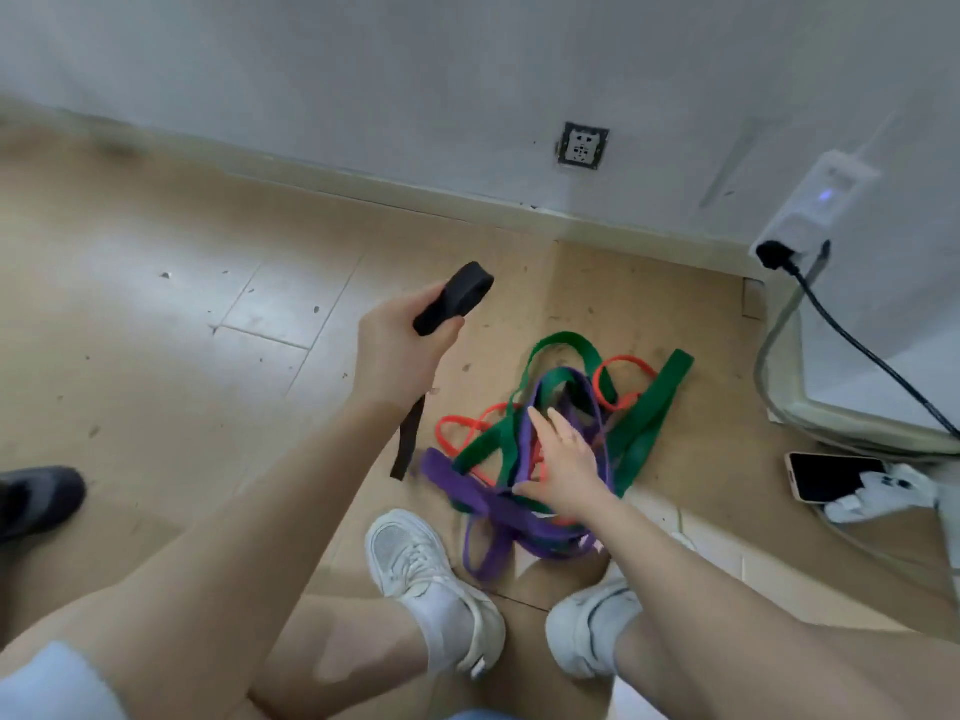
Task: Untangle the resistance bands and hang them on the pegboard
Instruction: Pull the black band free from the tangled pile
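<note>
While the purple band (483, 504), green band (644, 423) & orange band (621, 381) lie knotted on the floor (156, 304) by the white shoes (415, 563), the right hand (563, 467) spreads open over the pile, nothing caught yet. Left hand (397, 350) has its grip clenched round the black band (454, 298), tail dangling. No pegboard in view. Risk: yanking one loop prob. tightens the tangle, w/ purple threaded thru green; dangling black tail could snag back in. Phone (836, 478) & cable (872, 356) sit near.
</note>
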`<state>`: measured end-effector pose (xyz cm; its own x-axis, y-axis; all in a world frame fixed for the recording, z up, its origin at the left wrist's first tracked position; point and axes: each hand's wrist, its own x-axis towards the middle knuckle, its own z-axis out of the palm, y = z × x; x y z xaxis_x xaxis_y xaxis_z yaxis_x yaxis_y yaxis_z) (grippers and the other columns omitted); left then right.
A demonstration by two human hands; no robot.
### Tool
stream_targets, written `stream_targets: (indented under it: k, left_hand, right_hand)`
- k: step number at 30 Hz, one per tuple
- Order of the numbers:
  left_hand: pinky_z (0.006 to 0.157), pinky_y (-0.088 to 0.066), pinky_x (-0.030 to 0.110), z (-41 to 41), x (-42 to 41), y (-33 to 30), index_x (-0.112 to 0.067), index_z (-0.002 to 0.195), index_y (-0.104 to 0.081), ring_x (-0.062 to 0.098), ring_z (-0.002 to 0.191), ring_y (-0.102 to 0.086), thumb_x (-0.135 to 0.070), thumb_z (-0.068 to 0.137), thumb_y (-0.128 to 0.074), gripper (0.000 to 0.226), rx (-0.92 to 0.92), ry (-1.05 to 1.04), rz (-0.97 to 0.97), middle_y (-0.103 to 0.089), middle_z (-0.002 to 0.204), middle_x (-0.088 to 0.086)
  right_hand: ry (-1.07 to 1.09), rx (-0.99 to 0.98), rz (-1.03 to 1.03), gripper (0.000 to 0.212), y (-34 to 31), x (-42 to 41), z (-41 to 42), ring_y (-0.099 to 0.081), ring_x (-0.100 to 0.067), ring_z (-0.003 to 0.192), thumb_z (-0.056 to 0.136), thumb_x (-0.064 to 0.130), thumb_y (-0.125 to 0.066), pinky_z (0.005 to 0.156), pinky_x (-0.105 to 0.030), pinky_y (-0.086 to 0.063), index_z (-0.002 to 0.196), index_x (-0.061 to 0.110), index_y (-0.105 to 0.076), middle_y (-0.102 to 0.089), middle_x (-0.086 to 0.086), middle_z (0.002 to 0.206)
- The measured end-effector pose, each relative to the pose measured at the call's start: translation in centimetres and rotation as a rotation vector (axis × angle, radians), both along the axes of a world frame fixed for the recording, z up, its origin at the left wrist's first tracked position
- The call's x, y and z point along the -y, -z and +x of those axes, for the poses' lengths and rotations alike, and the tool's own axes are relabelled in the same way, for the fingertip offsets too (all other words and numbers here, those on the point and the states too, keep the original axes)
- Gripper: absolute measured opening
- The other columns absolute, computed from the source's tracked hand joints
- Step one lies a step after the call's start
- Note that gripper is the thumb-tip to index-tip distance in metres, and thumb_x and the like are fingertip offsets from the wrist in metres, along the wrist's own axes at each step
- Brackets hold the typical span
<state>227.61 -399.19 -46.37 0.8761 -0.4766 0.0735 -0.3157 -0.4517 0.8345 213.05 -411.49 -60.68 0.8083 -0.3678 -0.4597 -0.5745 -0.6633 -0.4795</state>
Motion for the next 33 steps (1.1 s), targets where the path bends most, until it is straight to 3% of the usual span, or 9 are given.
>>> stream_targets:
  k: [5,9,12,16,18,22,26,29,33]
  left_hand:
    - [0.063,-0.044,0.023,-1.2,0.4,-7.3,-0.026,0.107,-0.07,-0.003,0.056,-0.05,-0.013,0.08,-0.066,0.03,0.001,0.027,-0.248,-0.06,0.063,-0.019]
    - [0.071,-0.055,0.039,-3.4,1.5,-12.8,-0.037,0.094,-0.07,0.01,0.058,-0.057,-0.013,0.079,-0.067,0.028,0.008,0.116,-0.372,-0.067,0.067,0.0]
    - [0.073,-0.057,0.031,-4.8,1.9,-15.4,-0.034,0.092,-0.069,0.009,0.065,-0.065,-0.009,0.081,-0.066,0.028,-0.008,0.161,-0.449,-0.071,0.075,0.0]
    - [0.074,-0.053,0.026,-6.3,2.9,-16.8,-0.036,0.081,-0.066,0.004,0.066,-0.063,-0.007,0.081,-0.065,0.029,0.038,0.119,-0.512,-0.07,0.074,-0.004]
    - [0.078,-0.054,0.032,-6.8,3.5,-16.9,-0.037,0.078,-0.065,0.006,0.068,-0.064,-0.008,0.08,-0.066,0.029,0.044,0.067,-0.532,-0.07,0.073,-0.007]
    - [0.08,-0.056,0.039,-7.6,5.2,-16.8,-0.03,0.085,-0.067,0.008,0.071,-0.066,-0.015,0.079,-0.069,0.015,0.113,-0.029,-0.535,-0.07,0.076,-0.007]
    - [0.07,-0.053,0.019,-8.3,6.3,-17.3,-0.02,0.122,-0.048,0.008,0.073,-0.067,-0.018,0.081,-0.07,0.047,0.12,-0.05,-0.55,-0.067,0.082,-0.006]
    - [0.063,-0.048,0.008,-7.7,6.0,-17.1,-0.018,0.122,-0.031,0.01,0.073,-0.066,-0.015,0.083,-0.068,0.053,0.097,-0.075,-0.601,-0.065,0.086,-0.002]
    - [0.089,-0.04,0.018,-4.8,4.0,-16.5,-0.023,0.138,-0.016,0.019,0.109,-0.054,-0.021,0.084,-0.067,0.074,-0.026,-0.195,-0.543,-0.048,0.133,0.013]
  right_hand:
    - [0.226,0.656,0.326,0.041,-11.4,-2.5,2.6,-0.042,-0.006,0.125,0.095,0.029,-0.051,0.108,-0.036,-0.036,0.135,0.032,-0.042,-0.046,0.009,0.133]
    - [0.181,0.913,0.336,0.033,-18.9,-4.2,3.1,-0.049,0.014,0.108,0.095,0.026,-0.05,0.091,-0.012,-0.039,0.126,0.036,-0.042,-0.055,0.023,0.116]
    - [0.287,1.089,0.289,0.034,-22.6,-3.9,2.8,-0.057,0.011,0.095,0.092,0.017,-0.055,0.079,-0.007,-0.045,0.12,0.032,-0.04,-0.06,0.016,0.105]
    - [0.306,1.133,0.094,0.017,-24.9,-2.5,2.3,-0.058,0.001,0.091,0.094,0.017,-0.052,0.079,-0.02,-0.047,0.111,0.019,-0.051,-0.061,0.01,0.106]
    - [0.306,1.142,-0.103,0.021,-25.0,-1.8,2.3,-0.056,-0.011,0.099,0.093,0.021,-0.054,0.079,-0.03,-0.048,0.114,0.015,-0.055,-0.057,0.003,0.115]
    - [0.299,1.108,-0.409,0.039,-23.4,-1.6,1.9,-0.062,-0.02,0.082,0.086,0.021,-0.063,0.065,-0.033,-0.052,0.123,0.012,-0.052,-0.063,-0.004,0.103]
    - [0.478,1.005,-0.204,0.035,-21.4,-1.5,1.3,-0.065,-0.017,0.08,0.091,0.024,-0.059,0.071,-0.033,-0.052,0.123,0.017,-0.047,-0.067,0.001,0.094]
    - [0.425,1.081,-0.197,0.028,-21.7,-0.5,1.5,-0.062,-0.019,0.084,0.092,0.016,-0.056,0.076,-0.037,-0.051,0.119,0.015,-0.054,-0.066,-0.001,0.096]
    - [0.227,1.083,-0.264,0.032,-22.5,1.3,2.1,-0.059,-0.024,0.096,0.092,0.012,-0.054,0.077,-0.035,-0.046,0.124,0.015,-0.057,-0.066,-0.003,0.109]
